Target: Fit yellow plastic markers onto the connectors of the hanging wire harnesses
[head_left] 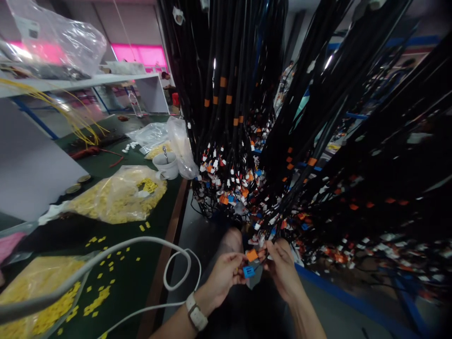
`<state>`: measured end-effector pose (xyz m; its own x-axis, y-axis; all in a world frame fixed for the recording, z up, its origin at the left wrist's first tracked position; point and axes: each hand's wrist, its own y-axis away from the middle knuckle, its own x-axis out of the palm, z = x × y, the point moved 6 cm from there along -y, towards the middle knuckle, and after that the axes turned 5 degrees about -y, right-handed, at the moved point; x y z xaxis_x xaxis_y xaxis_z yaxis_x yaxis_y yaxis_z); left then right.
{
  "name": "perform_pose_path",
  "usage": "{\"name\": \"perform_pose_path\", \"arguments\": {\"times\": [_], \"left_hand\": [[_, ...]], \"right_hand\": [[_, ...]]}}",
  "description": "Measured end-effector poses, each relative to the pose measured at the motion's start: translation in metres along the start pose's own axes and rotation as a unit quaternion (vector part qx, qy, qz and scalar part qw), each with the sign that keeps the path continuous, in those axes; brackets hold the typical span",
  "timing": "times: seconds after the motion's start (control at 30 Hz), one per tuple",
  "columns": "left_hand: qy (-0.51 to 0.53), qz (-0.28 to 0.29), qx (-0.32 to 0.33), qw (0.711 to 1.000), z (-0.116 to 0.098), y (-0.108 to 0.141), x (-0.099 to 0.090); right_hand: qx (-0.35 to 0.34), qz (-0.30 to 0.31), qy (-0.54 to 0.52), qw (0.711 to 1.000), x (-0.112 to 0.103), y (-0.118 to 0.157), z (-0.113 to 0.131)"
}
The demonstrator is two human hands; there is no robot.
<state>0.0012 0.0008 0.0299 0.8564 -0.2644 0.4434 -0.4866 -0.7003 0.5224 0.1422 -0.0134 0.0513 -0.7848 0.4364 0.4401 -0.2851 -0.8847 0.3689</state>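
My left hand (pixel 222 278), with a light watch (pixel 196 312) at the wrist, is closed at the fingertips around a blue plug connector (pixel 249 271). An orange connector (pixel 252 255) sits just above the blue one, between both hands. A speck of yellow shows at the left fingers, too small to name. My right hand (pixel 281 269) pinches the wires behind these connectors; its fingertips partly hide them. The wires belong to a black wire harness, one of many hanging in bundles (pixel 226 56) before me, whose ends carry white, orange and blue connectors (pixel 229 181).
On the green-topped table at left lie a bag of yellow parts (pixel 116 202), a second such bag (pixel 38 292) and loose yellow pieces (pixel 97 301). A white cup (pixel 165 165) stands near the edge. A grey hose (pixel 116 247) loops over the table's front. A blue frame rail (pixel 339 299) runs low right.
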Motion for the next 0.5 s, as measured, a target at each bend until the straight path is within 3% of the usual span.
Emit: {"name": "perform_pose_path", "arguments": {"times": [0.23, 0.5], "left_hand": [[0.075, -0.042, 0.022, 0.996, -0.016, 0.001, -0.007], [0.113, 0.024, 0.023, 0.993, -0.014, 0.002, -0.003]], "right_hand": [[0.029, -0.015, -0.033, 0.999, 0.011, 0.003, -0.01], [0.042, -0.044, -0.096, 0.994, 0.007, 0.004, -0.024]]}}
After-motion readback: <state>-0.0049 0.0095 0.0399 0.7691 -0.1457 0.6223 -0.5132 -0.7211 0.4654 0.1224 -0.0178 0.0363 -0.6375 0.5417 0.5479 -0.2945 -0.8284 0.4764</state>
